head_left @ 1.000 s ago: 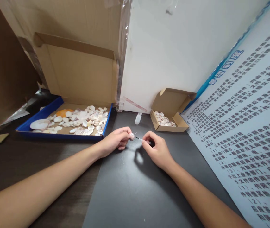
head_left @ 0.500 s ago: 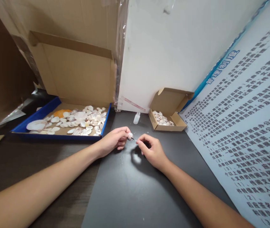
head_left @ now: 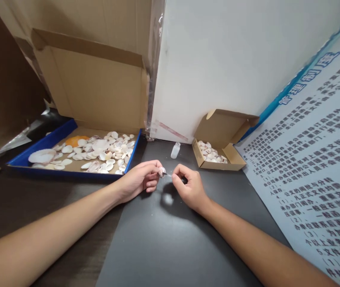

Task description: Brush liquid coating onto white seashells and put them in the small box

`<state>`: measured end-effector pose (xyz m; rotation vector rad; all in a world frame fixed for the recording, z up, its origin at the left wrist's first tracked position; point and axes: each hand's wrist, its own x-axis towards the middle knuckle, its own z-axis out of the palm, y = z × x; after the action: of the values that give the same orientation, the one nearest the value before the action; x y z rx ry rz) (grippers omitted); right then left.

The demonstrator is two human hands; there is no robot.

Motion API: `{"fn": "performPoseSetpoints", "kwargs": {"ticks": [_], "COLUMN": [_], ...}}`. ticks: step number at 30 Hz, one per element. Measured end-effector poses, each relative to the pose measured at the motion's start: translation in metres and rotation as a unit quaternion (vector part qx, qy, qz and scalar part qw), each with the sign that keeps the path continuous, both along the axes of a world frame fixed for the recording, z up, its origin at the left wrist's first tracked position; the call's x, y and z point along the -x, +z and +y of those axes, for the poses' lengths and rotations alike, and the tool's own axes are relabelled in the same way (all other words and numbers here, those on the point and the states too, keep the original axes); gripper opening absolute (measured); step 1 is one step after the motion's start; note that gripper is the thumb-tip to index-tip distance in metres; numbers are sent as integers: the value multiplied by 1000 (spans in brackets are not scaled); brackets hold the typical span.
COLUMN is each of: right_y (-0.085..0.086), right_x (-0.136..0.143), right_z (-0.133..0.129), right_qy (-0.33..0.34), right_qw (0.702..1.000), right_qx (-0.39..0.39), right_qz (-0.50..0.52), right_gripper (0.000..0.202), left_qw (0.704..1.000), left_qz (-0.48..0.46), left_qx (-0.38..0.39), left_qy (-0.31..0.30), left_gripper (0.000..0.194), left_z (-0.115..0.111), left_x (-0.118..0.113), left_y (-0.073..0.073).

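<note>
In the head view, the left hand (head_left: 141, 179) is pinching a small seashell (head_left: 162, 172). The right hand (head_left: 189, 187) is holding a thin brush (head_left: 167, 174) in a narrow pinch, and the brush is pointing at the seashell. The two hands are staying close together over the dark desk (head_left: 164, 247), but they are not touching each other.

A second ago, a gap was showing between the brush and the seashell. Now the dark end of the brush is meeting the seashell, so the brush seems to be working on it. Any wet mark is being too small to see.

A little see-through bottle (head_left: 175, 150) is standing just behind the hands, and no cap is showing on it. On the left, a blue-sided box (head_left: 53, 139) is holding lots of pale shells (head_left: 101, 145). On the right, a small cardboard box (head_left: 222, 165) is holding more shells.
</note>
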<state>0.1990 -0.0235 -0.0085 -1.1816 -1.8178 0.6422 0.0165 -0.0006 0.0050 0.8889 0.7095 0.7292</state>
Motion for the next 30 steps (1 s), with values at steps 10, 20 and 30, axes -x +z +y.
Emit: {"fn": "performPoseSetpoints", "kwargs": {"ticks": [10, 20, 30], "right_y": [1, 0, -1], "right_x": [-2, -3, -3], "right_z": [-3, -5, -4], "right_qy": [25, 45, 72], "right_qw": [1000, 999, 997], "right_qx": [0, -7, -5], "right_qz": [15, 10, -9], "right_gripper": [15, 15, 12], "left_qw": [1000, 1000, 1000], "left_qz": [7, 9, 16], "left_qx": [5, -3, -5], "left_qy": [-9, -8, -14], "left_gripper": [14, 15, 14], "left_z": [0, 0, -1], "left_x": [0, 0, 0], "left_y": [1, 1, 1]}}
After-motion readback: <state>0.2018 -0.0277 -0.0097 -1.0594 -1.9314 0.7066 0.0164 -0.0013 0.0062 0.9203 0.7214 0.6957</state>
